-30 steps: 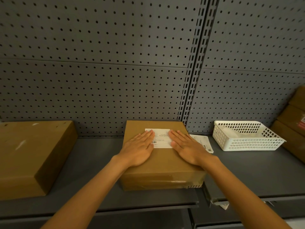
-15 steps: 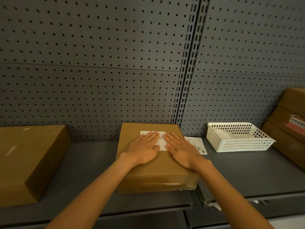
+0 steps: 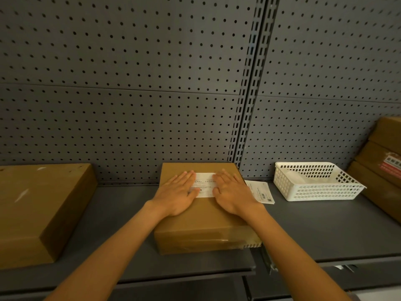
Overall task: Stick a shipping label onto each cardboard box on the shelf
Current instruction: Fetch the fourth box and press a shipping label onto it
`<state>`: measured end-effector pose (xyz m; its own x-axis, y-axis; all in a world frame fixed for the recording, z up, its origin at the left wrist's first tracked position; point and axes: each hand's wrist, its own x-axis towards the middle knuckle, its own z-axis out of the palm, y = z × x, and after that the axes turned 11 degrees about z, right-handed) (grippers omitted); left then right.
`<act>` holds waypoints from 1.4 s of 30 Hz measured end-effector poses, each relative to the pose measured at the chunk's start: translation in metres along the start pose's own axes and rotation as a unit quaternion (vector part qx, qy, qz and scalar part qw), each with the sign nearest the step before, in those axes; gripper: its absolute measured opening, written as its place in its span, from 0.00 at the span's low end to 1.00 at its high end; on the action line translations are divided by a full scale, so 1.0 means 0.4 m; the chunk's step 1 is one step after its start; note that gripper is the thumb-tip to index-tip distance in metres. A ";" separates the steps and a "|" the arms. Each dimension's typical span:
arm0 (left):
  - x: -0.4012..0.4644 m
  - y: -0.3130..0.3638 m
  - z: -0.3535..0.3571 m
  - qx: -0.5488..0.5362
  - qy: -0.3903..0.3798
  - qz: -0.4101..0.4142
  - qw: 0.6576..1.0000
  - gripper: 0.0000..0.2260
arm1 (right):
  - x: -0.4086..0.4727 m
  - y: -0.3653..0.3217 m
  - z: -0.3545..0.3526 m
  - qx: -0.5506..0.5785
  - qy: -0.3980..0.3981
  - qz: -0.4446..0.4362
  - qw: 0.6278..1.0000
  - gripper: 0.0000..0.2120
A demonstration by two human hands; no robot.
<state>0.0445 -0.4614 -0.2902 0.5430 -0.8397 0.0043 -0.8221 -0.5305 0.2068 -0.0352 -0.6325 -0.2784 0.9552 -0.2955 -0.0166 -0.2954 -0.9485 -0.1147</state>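
Observation:
A flat cardboard box [image 3: 206, 224] lies in the middle of the grey shelf [image 3: 121, 213]. A white shipping label [image 3: 205, 184] sits on its top near the back. My left hand [image 3: 178, 194] lies flat with straight fingers on the label's left end. My right hand [image 3: 232, 194] presses flat on its right end. Only the strip of label between the hands shows. A larger cardboard box [image 3: 36, 209] with no visible label stands at the left. Another label sheet [image 3: 260, 191] lies on the shelf just right of the middle box.
A white perforated plastic basket [image 3: 314, 181] stands on the shelf at the right. Stacked cardboard boxes [image 3: 382, 161] lean at the far right edge, one with a red-and-white sticker. Grey pegboard [image 3: 152, 83] forms the back wall.
Both hands stay flat on the label; they came together over it, then slid slightly apart, showing more of its middle. The view has shifted a little.

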 end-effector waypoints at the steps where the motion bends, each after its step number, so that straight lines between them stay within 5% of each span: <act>1: 0.000 -0.001 0.001 -0.007 0.001 0.003 1.000 0.26 | 0.008 -0.019 0.002 -0.003 -0.001 -0.007 1.000 0.26; 17: 0.003 -0.003 0.007 -0.011 0.018 -0.038 0.999 0.24 | 0.026 0.033 0.032 0.042 -0.020 0.050 0.998 0.29; 26: -0.046 -0.034 -0.018 -0.012 -0.029 0.005 1.000 0.27 | 0.021 0.034 0.038 0.046 -0.011 0.053 0.997 0.29; 30: -0.046 -0.024 -0.025 -0.044 -0.001 -0.005 0.999 0.28 | 0.013 0.028 0.024 0.061 -0.006 0.056 0.997 0.30; 35: -0.068 -0.035 -0.041 -0.112 0.143 -0.046 0.982 0.30 | -0.029 0.068 -0.019 0.194 0.055 0.116 0.973 0.33; 38: -0.102 -0.034 -0.023 -0.202 0.215 -0.177 0.939 0.31 | -0.071 0.122 -0.027 0.275 0.034 0.171 0.945 0.33; 42: -0.142 -0.023 0.023 -0.491 0.184 -0.309 0.793 0.39 | -0.115 0.177 0.018 0.431 -0.062 0.234 0.869 0.38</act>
<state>0.0197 -0.4099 -0.3012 0.9523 -0.2673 -0.1475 0.0533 -0.3305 0.9423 -0.0998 -0.6854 -0.2929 0.7440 -0.5611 -0.3628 -0.5806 -0.2741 -0.7667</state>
